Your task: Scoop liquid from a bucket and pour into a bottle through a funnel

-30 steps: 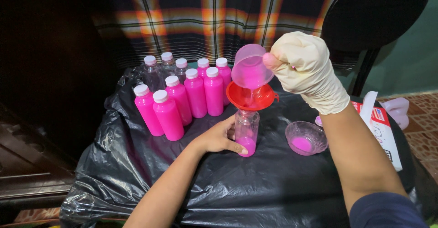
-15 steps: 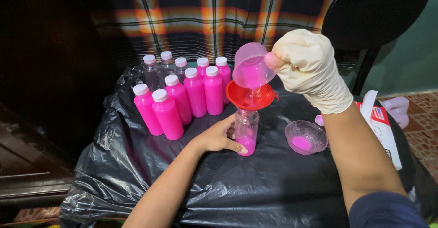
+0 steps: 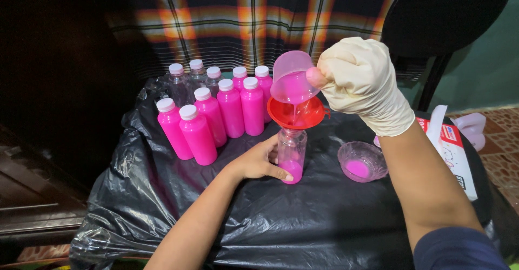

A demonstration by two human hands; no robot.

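Note:
My right hand (image 3: 361, 82), in a cream rubber glove, grips a clear plastic cup (image 3: 292, 80) tilted over a red funnel (image 3: 297, 114). Pink liquid runs from the cup into the funnel. The funnel sits in the neck of a clear bottle (image 3: 292, 152) with pink liquid at its bottom. My bare left hand (image 3: 259, 161) wraps the lower part of that bottle, which stands on a black plastic sheet (image 3: 270, 221).
Several capped bottles of pink liquid (image 3: 198, 135) stand in rows at the back left, some of them clear. A small clear bowl (image 3: 361, 162) with pink liquid sits right of the bottle. A white box (image 3: 453, 145) lies at the right. A dark chair (image 3: 443, 10) stands behind.
The cup has tipped further and pink liquid now streams into the funnel. My left hand has stayed on the bottle.

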